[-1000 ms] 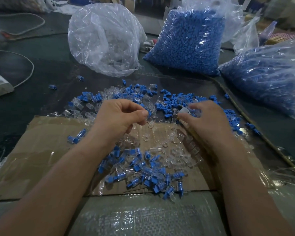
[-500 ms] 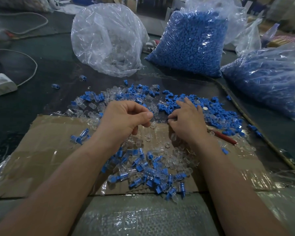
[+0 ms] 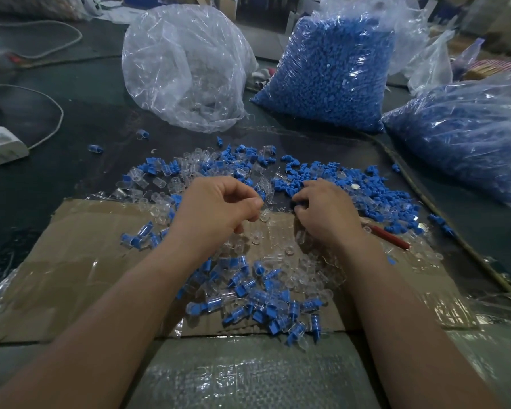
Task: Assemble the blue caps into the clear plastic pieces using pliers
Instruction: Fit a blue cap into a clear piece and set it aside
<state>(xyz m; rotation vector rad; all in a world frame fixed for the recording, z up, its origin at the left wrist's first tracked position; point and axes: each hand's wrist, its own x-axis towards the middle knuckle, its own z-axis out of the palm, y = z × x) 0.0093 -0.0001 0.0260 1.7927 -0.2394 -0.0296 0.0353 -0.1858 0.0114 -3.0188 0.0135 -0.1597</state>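
Both hands sit over the middle of the work area, close together but apart. Left hand [image 3: 219, 211] has its fingers curled in and its thumb tip pressed to the forefinger. A clear piece [image 3: 264, 215] shows right at that thumb tip, but I cannot tell if it is pinched. Right hand [image 3: 326, 212] is arched, its fingers bent down into the loose blue caps [image 3: 375, 196]; the fingertips are hidden, so I cannot tell whether it has hold of one.

A dark surface [image 3: 71, 172] carries everything, with a flattened cardboard sheet [image 3: 71, 261] laid under the forearms. At the back stand three plastic bags: a clear bag [image 3: 183, 69] on the left, a full bag of blue caps [image 3: 328, 75] in the middle, and a second blue-filled bag [image 3: 460, 137] lying on the right.

Loose caps and clear plastic pieces [image 3: 165, 202] are scattered together beyond the hands. Nearer the person, a heap of assembled pieces [image 3: 266, 308], clear with blue inside, lies on the cardboard.

The pliers [image 3: 391, 238] lie just right of the right wrist, only a red handle showing. A white adapter [image 3: 2, 144] rests at the far left edge.
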